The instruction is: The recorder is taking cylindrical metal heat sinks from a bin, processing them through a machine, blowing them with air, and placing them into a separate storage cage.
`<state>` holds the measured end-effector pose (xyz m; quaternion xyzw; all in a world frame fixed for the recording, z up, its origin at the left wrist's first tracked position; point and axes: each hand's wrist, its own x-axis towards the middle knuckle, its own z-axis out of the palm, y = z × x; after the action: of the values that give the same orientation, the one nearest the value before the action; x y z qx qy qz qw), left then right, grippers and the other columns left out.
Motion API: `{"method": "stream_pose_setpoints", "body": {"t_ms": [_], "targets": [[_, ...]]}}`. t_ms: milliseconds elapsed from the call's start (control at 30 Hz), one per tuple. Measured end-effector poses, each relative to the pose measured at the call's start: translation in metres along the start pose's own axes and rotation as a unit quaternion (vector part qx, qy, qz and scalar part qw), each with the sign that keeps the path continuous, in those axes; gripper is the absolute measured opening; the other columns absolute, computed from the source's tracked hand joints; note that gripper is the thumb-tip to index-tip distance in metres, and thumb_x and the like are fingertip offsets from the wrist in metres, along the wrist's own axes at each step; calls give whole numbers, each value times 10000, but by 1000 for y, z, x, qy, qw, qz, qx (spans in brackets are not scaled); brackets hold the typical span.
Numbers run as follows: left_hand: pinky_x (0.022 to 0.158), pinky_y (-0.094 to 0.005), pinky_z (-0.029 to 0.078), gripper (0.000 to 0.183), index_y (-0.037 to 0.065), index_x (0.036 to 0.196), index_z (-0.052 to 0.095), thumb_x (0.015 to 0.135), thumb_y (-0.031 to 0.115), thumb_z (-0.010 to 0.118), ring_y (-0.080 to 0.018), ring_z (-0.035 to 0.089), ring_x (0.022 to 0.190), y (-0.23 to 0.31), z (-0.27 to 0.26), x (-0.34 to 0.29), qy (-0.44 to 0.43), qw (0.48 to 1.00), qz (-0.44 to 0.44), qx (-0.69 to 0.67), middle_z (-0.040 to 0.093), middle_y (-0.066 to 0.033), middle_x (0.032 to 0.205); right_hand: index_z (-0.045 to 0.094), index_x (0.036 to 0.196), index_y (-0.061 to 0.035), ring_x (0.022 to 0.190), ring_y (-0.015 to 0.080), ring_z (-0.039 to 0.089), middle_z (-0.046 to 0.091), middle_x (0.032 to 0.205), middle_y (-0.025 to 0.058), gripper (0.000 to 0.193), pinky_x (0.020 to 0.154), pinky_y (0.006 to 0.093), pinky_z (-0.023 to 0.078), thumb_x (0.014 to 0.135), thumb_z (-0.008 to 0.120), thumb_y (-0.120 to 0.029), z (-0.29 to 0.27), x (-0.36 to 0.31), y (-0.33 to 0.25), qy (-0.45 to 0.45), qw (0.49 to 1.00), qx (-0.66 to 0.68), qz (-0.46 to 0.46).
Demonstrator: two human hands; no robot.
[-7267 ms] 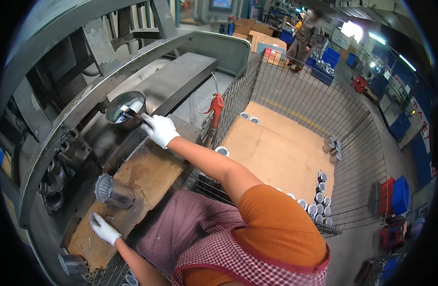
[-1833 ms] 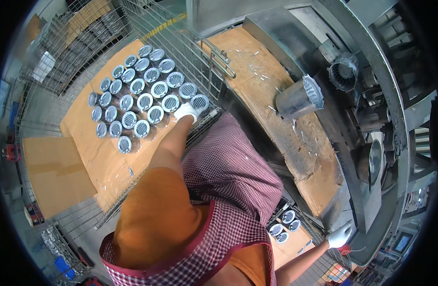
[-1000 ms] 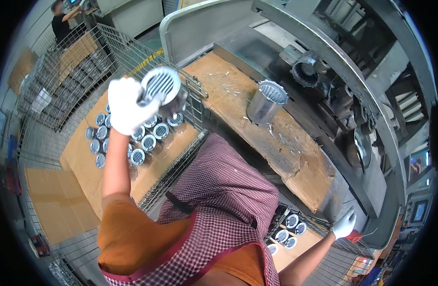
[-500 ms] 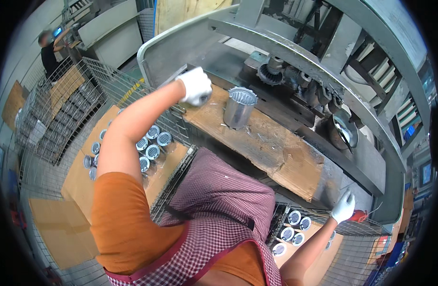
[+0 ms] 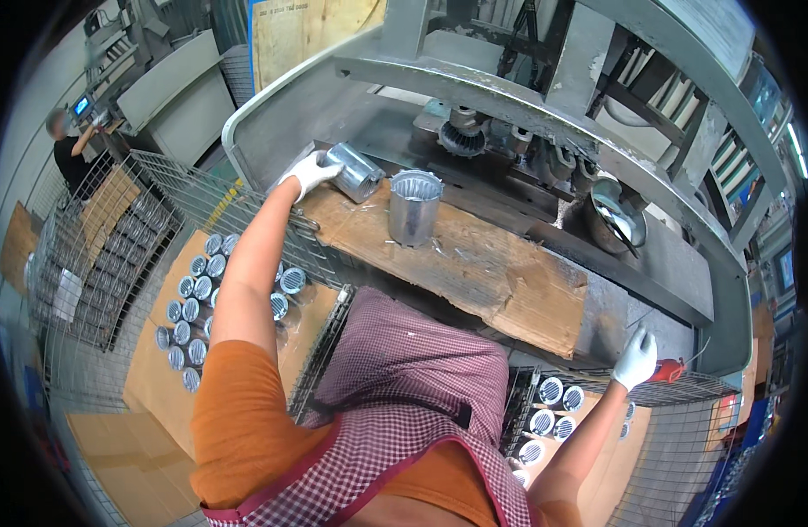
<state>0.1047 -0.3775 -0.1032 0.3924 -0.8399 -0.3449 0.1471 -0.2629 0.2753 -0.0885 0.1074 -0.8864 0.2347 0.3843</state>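
Observation:
My left hand (image 5: 313, 173), in a white glove, grips the near end of a shiny ribbed metal cylinder (image 5: 356, 173). That cylinder lies tilted at the left end of a cardboard sheet (image 5: 474, 263) on the machine's ledge. Just right of it, a second metal cylinder (image 5: 415, 208) with a toothed top rim stands upright on the cardboard, metal shavings around it. Far to the right, my gloved right hand (image 5: 635, 358) is held up beside a red object (image 5: 668, 370). Its fingers are curled together; what they hold, if anything, is hidden.
Wire cages hold rows of metal cylinders on cardboard, left (image 5: 191, 309) and right (image 5: 542, 422). Ahead, the grey machine frame carries a toothed round fitting (image 5: 462, 138). A metal bowl (image 5: 616, 220) sits at the right. Another person (image 5: 68, 154) stands far left.
My left hand has turned and moved left, and the cylinder in it now shows fully. My right hand keeps its curled pose. The whole view has shifted a little.

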Motion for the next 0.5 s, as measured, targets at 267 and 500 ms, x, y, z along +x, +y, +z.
{"method": "stream_pose_setpoints", "body": {"t_ms": [267,500], "targets": [[806,-320,473,358,-5,1081,637,900,304,634,-189,604,881,-11,-4,-2,187,974,33,-123,671,-104,971,674,779,-47,656,314,592,642,751,137,348,611,403,437,927,594,-352,-8,0,-6,-23,1000,8,4],[849,-338,466,452,-8,1013,664,837,405,708,-258,623,916,44,-19,-30,294,942,-18,-157,668,-169,1002,694,815,-51,691,324,612,664,789,138,334,637,391,462,917,599,-354,-16,3,-12,-73,996,-39,43]]}}
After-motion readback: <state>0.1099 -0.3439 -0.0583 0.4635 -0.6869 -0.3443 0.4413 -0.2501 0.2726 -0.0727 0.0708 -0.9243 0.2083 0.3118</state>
